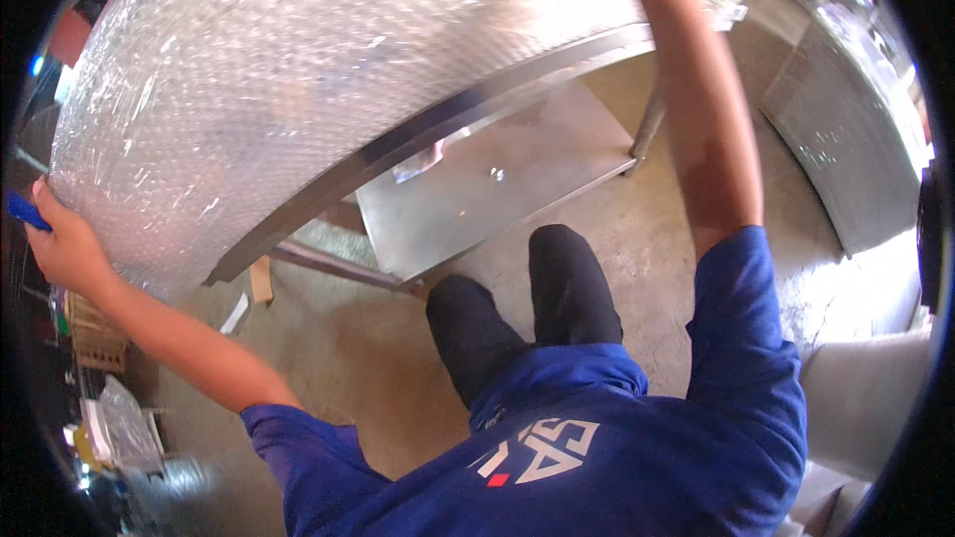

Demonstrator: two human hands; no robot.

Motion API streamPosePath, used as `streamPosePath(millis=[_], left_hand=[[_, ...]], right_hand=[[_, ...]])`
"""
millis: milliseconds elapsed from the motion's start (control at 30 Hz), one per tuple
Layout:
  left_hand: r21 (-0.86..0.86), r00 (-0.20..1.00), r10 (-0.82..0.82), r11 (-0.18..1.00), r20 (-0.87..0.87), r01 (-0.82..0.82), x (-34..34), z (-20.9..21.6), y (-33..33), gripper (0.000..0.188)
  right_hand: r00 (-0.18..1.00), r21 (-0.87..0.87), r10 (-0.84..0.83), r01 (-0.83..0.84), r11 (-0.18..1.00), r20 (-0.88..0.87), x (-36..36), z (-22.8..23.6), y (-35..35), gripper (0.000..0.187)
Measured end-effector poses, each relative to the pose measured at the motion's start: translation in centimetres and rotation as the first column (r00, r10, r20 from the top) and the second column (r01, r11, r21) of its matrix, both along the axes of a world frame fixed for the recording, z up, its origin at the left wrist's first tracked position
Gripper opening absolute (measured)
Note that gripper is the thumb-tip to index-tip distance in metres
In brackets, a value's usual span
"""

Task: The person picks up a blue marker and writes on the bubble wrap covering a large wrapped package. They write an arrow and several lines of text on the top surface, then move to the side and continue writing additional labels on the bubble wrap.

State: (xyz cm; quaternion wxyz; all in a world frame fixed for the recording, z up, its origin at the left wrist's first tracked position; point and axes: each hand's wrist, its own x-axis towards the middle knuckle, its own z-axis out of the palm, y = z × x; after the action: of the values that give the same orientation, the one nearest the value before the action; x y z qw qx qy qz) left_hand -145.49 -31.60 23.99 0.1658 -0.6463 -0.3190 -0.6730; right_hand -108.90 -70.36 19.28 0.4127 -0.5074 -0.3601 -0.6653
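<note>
A wide sheet of clear bubble wrap (269, 89) covers the metal-framed table (428, 134) in front of me and hangs over its left end. My left hand (70, 247) is at that end, beside the sheet's edge. Its fingers are closed round a slim blue object (27, 212), perhaps a handle; its working end does not show. My right arm (701, 99) stretches forward over the table's right part. The right hand is cut off by the upper edge of the picture, so its fingers cannot be seen.
Below the tabletop is a metal shelf (497, 179) with a small packet on it. To the right stands a grey metal-sided unit (846, 129), with a large pale roll (865, 403) nearer me. A wooden crate (97, 333) and a plastic bag (127, 423) lie at left.
</note>
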Motion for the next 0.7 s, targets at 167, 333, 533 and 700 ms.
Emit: streamPosePath(millis=[167, 333, 533, 700], left_hand=[[-0.032, 1.000, -0.015, 0.999, -0.012, 0.014, 0.3, 0.8, 3.3, 0.062], [0.024, 0.999, -0.048, 0.999, 0.024, 0.048, 1.4, 0.4, 3.1, 0.056], [0.179, 0.993, -0.096, 0.980, 0.062, 0.084, 2.1, -0.4, 0.7, 0.048], [0.196, 0.979, -0.178, 0.968, 0.097, 0.157, 2.2, -0.9, -0.3, 0.042]], right_hand=[[0.992, -0.061, 0.087, -0.082, 0.995, 0.090, -5.6, -13.0, 2.5, 0.059], [0.962, -0.267, 0.156, -0.215, 0.939, -0.226, -9.0, -18.4, 5.8, 0.060], [0.944, -0.217, 0.302, -0.325, 0.921, -0.129, -7.0, -20.9, 7.8, 0.068], [0.975, -0.295, 0.128, -0.178, 0.939, -0.181, -6.3, -21.8, 9.0, 0.065]])
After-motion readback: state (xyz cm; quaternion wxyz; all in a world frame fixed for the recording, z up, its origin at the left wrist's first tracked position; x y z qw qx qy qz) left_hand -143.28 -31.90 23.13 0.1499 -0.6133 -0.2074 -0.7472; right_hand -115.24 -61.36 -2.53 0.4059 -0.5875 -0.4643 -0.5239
